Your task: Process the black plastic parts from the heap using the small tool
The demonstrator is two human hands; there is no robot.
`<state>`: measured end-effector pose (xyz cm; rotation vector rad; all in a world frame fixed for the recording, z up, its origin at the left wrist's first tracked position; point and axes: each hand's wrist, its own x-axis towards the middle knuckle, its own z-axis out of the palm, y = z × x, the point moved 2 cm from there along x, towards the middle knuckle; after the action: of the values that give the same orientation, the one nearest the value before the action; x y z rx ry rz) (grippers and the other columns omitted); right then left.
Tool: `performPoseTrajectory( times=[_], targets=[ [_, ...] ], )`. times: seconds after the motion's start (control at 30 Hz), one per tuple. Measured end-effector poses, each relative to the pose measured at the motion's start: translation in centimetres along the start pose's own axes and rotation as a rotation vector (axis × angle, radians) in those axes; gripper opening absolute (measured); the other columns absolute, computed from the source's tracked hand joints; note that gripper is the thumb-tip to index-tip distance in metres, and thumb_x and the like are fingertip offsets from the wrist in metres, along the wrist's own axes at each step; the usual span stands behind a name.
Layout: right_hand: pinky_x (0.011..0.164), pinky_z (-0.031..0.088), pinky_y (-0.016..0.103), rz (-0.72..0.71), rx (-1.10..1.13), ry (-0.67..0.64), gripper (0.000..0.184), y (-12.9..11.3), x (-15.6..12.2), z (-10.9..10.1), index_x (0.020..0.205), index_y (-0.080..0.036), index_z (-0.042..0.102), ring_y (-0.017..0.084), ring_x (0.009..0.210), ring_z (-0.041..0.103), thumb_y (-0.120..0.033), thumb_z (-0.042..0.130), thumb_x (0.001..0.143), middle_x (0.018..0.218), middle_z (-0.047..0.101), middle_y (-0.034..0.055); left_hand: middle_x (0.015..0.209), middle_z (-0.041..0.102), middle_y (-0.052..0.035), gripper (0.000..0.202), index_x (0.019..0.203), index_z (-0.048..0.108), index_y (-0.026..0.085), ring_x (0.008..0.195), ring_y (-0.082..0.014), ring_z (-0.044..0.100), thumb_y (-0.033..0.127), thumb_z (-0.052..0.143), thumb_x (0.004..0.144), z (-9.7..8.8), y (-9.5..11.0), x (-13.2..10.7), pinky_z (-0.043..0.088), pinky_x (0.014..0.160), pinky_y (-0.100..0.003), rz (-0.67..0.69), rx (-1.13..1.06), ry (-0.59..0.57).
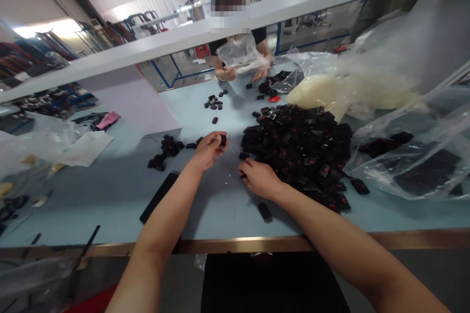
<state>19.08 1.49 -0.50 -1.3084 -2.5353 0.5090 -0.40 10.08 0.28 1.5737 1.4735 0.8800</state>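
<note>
With your left hand (208, 150) pinched shut on the small black plastic piece (223, 140) over the pale blue tabletop (121, 181), pick singly from the heap of black pieces (301, 149) at your right hand (260, 179), whose curled grip cannot be read.

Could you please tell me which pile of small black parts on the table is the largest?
The heap beside the right hand; the others are only small scatters.
</note>
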Motion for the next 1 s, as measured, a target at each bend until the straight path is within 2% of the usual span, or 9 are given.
performPoseTrajectory(
  times=[0.03, 0.1, 0.2, 0.4, 0.53, 0.73, 1.0],
  targets=[
    [0.076, 0.048, 0.028, 0.002, -0.005, -0.003, 0.025, 0.0, 0.0, 0.0, 0.112, -0.018, 0.063, 0.021, 0.093, 0.065, -0.016, 0.050, 0.090, 0.113, 0.064, 0.0104, 0.092, 0.068, -0.0086, 0.031, 0.115, 0.060, 0.019, 0.073, -0.0159, 0.064, 0.042, 0.051, 0.096, 0.1, 0.1, -1.3, 0.045, 0.058, -0.024, -0.029, -0.310, -0.064],
    [0.077, 0.049, 0.028, 0.004, -0.014, -0.001, 0.026, -0.1, 0.0, 0.2, 0.113, -0.017, 0.063, 0.021, 0.093, 0.064, -0.016, 0.051, 0.090, 0.113, 0.064, 0.0108, 0.084, 0.066, -0.0052, 0.032, 0.108, 0.063, 0.018, 0.066, -0.0124, 0.061, 0.040, 0.068, 0.086, 0.4, 0.5, -3.7, 0.041, 0.052, -0.021, -0.101, -0.678, -0.133],
    [0.077, 0.049, 0.028, -0.005, -0.015, 0.028, 0.026, 0.0, 0.0, 0.4, 0.112, -0.017, 0.063, 0.021, 0.092, 0.064, -0.014, 0.051, 0.090, 0.112, 0.064, 0.0102, 0.078, 0.064, -0.0037, 0.028, 0.104, 0.065, 0.017, 0.062, -0.0111, 0.059, 0.033, 0.073, 0.082, 0.5, 0.8, -6.2, 0.040, 0.050, -0.020, -0.186, -0.852, -0.136],
    [0.082, 0.049, 0.027, 0.046, -0.014, 0.083, 0.031, 1.0, 0.2, 0.3, 0.115, -0.017, 0.064, 0.019, 0.096, 0.064, -0.010, 0.050, 0.089, 0.113, 0.064, 0.0101, 0.074, 0.063, -0.0014, 0.020, 0.100, 0.064, 0.019, 0.047, -0.0066, 0.046, 0.031, 0.069, 0.085, 0.0, 0.2, -7.3, 0.034, 0.045, -0.020, -0.201, -0.902, -0.050],
    [0.077, 0.048, 0.030, 0.063, -0.119, 0.013, 0.029, 0.8, 0.7, 0.2, 0.109, -0.017, 0.068, 0.022, 0.094, 0.064, -0.009, 0.048, 0.090, 0.113, 0.065, 0.0121, 0.077, 0.064, -0.0019, 0.017, 0.098, 0.064, 0.019, 0.048, -0.0059, 0.046, 0.030, 0.067, 0.085, 0.0, -0.7, -6.9, 0.033, 0.045, -0.020, -0.207, -0.876, -0.006],
    [0.073, 0.046, 0.036, 0.025, -0.299, -0.065, 0.029, -0.3, 1.1, 0.8, 0.097, -0.010, 0.072, 0.029, 0.090, 0.064, -0.007, 0.044, 0.091, 0.099, 0.067, 0.0184, 0.078, 0.065, -0.0023, 0.019, 0.098, 0.064, 0.018, 0.047, -0.0063, 0.048, 0.031, 0.069, 0.084, 0.6, -0.8, -6.9, 0.035, 0.045, -0.020, -0.252, -0.854, -0.035],
    [0.072, 0.048, 0.040, 0.020, -0.362, -0.073, 0.031, -0.7, 0.1, 1.2, 0.098, -0.007, 0.071, 0.032, 0.089, 0.064, -0.006, 0.041, 0.090, 0.097, 0.066, 0.0224, 0.082, 0.067, -0.0041, 0.021, 0.100, 0.063, 0.018, 0.054, -0.0093, 0.057, 0.028, 0.070, 0.083, 0.7, -0.3, -7.2, 0.040, 0.048, -0.022, -0.248, -0.946, -0.081]
  ],
)
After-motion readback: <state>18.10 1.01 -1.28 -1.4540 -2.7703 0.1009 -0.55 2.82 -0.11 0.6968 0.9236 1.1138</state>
